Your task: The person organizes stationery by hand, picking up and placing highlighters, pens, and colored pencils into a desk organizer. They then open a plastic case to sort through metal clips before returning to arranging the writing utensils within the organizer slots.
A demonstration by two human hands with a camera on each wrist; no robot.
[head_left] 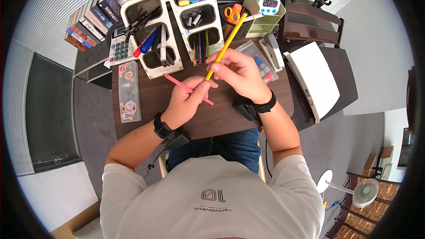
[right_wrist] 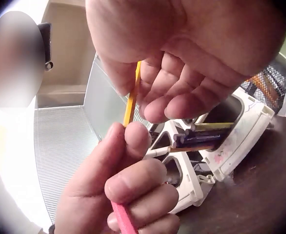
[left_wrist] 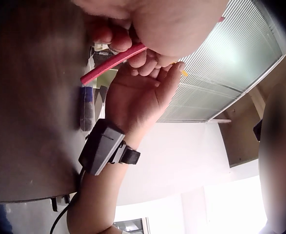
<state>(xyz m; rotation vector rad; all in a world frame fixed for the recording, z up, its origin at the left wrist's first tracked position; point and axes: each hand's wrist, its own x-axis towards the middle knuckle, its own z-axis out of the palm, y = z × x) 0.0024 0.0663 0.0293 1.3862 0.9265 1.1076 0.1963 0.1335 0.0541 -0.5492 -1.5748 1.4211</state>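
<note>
My left hand (head_left: 188,99) holds a pink pencil (head_left: 186,87) crosswise in its curled fingers, tip pointing up and left. With thumb and forefinger it also pinches the lower end of a yellow pencil (head_left: 230,39). Higher on that yellow pencil, the right hand (head_left: 243,73) grips it between thumb and fingers, and its far end slants up to the right. Seen from the right wrist, the left hand (right_wrist: 133,180) meets the yellow pencil (right_wrist: 132,105) just below the right hand (right_wrist: 187,53). Both hands are over the brown table (head_left: 199,119).
Behind the hands stand two white organizers (head_left: 175,64) with pens, markers and colored pencils. A stickered pencil case (head_left: 129,90) lies left. To the right are a stapler (head_left: 271,51), a clear pouch (head_left: 250,48) and a white box (head_left: 314,77). A timer (head_left: 268,4) sits at the back.
</note>
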